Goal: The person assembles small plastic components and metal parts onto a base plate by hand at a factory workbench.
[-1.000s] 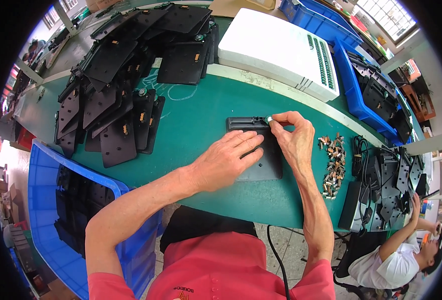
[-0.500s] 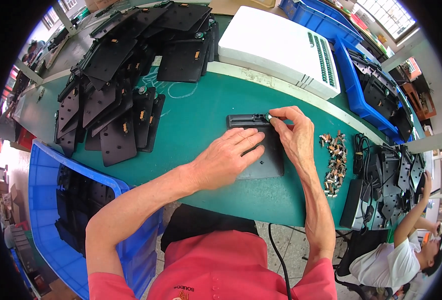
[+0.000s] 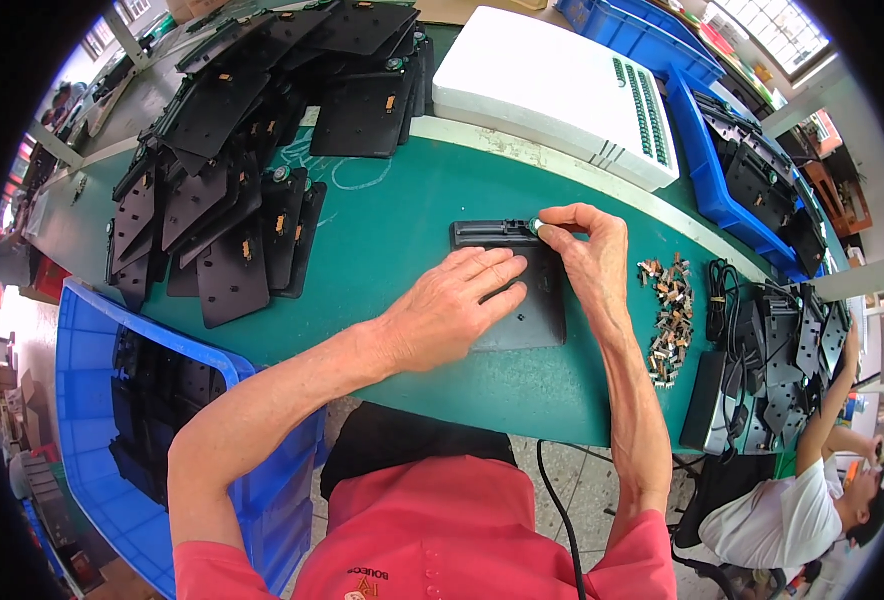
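A flat black plastic panel (image 3: pixel 539 318) with a ridged bar along its far edge lies on the green table mat in front of me. My left hand (image 3: pixel 454 305) rests on it, palm down, its fingers stretched out and slightly spread. At the panel's far right corner, my right hand (image 3: pixel 594 255) pinches a small round green-and-silver part (image 3: pixel 535 226) between thumb and forefinger. That part touches the end of the bar; how it is seated there is hidden by the fingertips.
Similar black panels (image 3: pixel 232 270) are heaped at the left. A white foam block (image 3: pixel 532 80) with rows of green parts stands behind. Small metal pieces (image 3: pixel 670 325) lie right, beside a black power box (image 3: pixel 705 400). Blue bins (image 3: pixel 87 390) flank the table; a co-worker (image 3: pixel 777 520) sits right.
Both hands keep their places on the panel and the round part. The right fingers have shifted very slightly; the whole view has moved a little.
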`<action>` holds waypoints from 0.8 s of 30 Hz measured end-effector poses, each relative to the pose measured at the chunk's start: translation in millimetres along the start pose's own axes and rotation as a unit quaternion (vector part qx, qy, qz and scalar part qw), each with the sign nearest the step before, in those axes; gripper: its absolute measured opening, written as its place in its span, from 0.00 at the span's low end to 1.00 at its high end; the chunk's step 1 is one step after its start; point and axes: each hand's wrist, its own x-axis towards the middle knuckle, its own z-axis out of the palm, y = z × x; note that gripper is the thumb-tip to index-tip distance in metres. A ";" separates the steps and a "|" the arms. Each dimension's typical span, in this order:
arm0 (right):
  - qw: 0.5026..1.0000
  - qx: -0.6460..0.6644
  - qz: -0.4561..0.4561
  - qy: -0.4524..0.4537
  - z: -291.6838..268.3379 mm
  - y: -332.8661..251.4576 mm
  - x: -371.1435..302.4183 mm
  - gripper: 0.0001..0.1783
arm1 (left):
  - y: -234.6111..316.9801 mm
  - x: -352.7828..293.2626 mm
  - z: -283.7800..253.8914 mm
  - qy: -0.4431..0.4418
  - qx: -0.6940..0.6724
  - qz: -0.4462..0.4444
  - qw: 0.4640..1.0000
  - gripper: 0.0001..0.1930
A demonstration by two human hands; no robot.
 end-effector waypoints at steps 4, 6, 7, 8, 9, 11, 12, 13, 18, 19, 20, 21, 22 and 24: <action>0.999 0.010 0.024 -0.028 -7.1 -7.8 2.8 0.11 | 1.0 0.6 -1.8 -0.004 -0.003 -0.001 1.000 0.23; 0.998 0.046 0.037 -0.038 -6.9 -5.2 4.5 0.11 | 0.8 0.7 -1.5 -0.003 -0.001 0.000 1.000 0.24; 0.997 0.046 0.038 -0.038 -7.1 -4.0 4.6 0.11 | 0.8 0.7 -1.5 -0.003 0.001 0.002 1.000 0.24; 0.997 0.059 0.042 -0.037 -7.5 -2.3 4.8 0.11 | 0.8 0.9 -1.2 -0.003 0.000 0.001 1.000 0.24; 0.996 0.071 0.046 -0.035 -7.7 -1.3 4.8 0.10 | 0.9 1.3 -1.1 -0.003 0.000 0.001 1.000 0.23; 0.996 0.072 0.048 -0.034 -7.0 -0.7 4.4 0.11 | 1.0 1.5 -1.1 -0.004 0.000 0.001 1.000 0.23; 0.996 0.074 0.049 -0.033 -6.4 -0.5 4.3 0.11 | 0.9 1.4 -1.0 -0.003 0.000 0.001 1.000 0.23; 0.996 0.074 0.049 -0.033 -6.6 -1.6 3.7 0.11 | 0.9 1.5 -0.7 -0.002 0.000 0.001 1.000 0.23; 0.997 -0.072 -0.037 -0.010 0.1 -3.6 0.1 0.13 | 0.0 0.3 -0.6 -0.004 -0.001 -0.003 1.000 0.23; 0.997 -0.072 -0.037 -0.010 1.1 -1.8 0.6 0.13 | -0.4 0.3 -0.9 -0.004 0.000 -0.001 1.000 0.23; 0.997 -0.060 -0.038 -0.008 1.3 0.3 1.6 0.13 | -0.4 0.4 -0.6 -0.003 0.000 -0.001 1.000 0.23; 0.998 -0.048 -0.039 -0.006 1.3 1.1 2.6 0.12 | -0.1 0.6 -0.4 -0.005 0.002 -0.002 1.000 0.23; 0.998 -0.049 -0.040 -0.007 0.5 0.1 2.5 0.12 | 0.0 0.9 -0.3 -0.007 0.004 -0.002 1.000 0.23; 0.998 -0.053 -0.038 -0.012 -2.9 -3.7 -0.1 0.11 | 0.5 1.8 0.0 -0.007 0.004 0.000 1.000 0.24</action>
